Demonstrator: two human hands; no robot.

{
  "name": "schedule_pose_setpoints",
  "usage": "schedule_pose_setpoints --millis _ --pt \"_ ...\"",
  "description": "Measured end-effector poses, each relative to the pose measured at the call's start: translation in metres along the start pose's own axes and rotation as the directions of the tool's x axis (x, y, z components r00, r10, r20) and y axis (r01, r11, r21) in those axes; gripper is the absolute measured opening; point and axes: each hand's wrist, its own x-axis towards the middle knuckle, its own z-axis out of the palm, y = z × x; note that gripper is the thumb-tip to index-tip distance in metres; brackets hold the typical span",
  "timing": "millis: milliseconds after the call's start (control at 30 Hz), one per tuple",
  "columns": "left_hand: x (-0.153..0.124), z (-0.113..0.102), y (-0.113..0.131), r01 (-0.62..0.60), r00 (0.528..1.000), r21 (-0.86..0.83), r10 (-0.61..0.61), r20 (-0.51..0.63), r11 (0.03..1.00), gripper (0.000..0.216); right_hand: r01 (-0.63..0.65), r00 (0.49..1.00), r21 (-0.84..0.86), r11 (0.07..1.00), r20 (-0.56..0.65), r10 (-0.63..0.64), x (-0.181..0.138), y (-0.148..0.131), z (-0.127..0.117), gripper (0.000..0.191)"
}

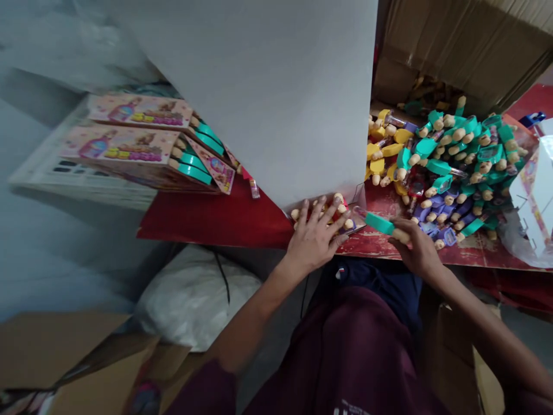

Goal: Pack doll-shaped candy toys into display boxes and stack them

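My left hand (314, 236) lies with its fingers spread over a row of small doll-headed toys (339, 200) in a shallow box under the large grey-white panel (298, 98). It presses on them rather than grasping one. Between the thumb and fingers of my right hand (417, 245) is a teal doll-headed toy (379, 223). Its round beige head is at my fingers and its clear end points left toward the box. To the right of the panel, a heap of similar toys (453, 150) in teal, yellow and purple covers the red tabletop (207, 222).
Two printed display boxes (125, 144) of teal toys are stacked at the left. A large cardboard carton (466, 46) stands behind the heap. White folded card (536, 196) and clear plastic lie at the right edge. Below the table is a stuffed white sack (194, 294).
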Motion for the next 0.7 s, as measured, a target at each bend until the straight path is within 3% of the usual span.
schedule_pose_setpoints --millis 100,233,333,600,700 --pt "-0.003 0.002 0.0 -0.005 1.0 0.015 0.005 0.001 1.0 0.056 0.116 0.976 0.001 0.993 0.185 -0.114 0.012 0.02 0.03 0.027" --pt "-0.004 0.001 -0.002 -0.013 1.0 0.028 0.014 -0.019 1.0 0.067 0.231 0.923 -0.096 0.968 0.336 -0.187 0.027 0.036 0.052 0.03" --pt "-0.004 0.0 -0.001 0.002 1.0 0.058 -0.002 -0.007 0.998 0.071 0.301 0.884 -0.118 0.946 0.406 -0.231 0.033 0.038 0.055 0.034" --pt "-0.003 -0.002 0.002 0.024 0.999 0.05 -0.025 0.027 0.998 0.071 0.303 0.864 -0.06 0.951 0.439 -0.247 0.036 0.029 0.053 0.032" --pt "-0.004 -0.002 0.002 0.02 1.0 0.038 -0.021 0.02 0.999 0.071 0.3 0.833 -0.078 0.951 0.508 -0.221 0.05 0.023 0.051 0.032"
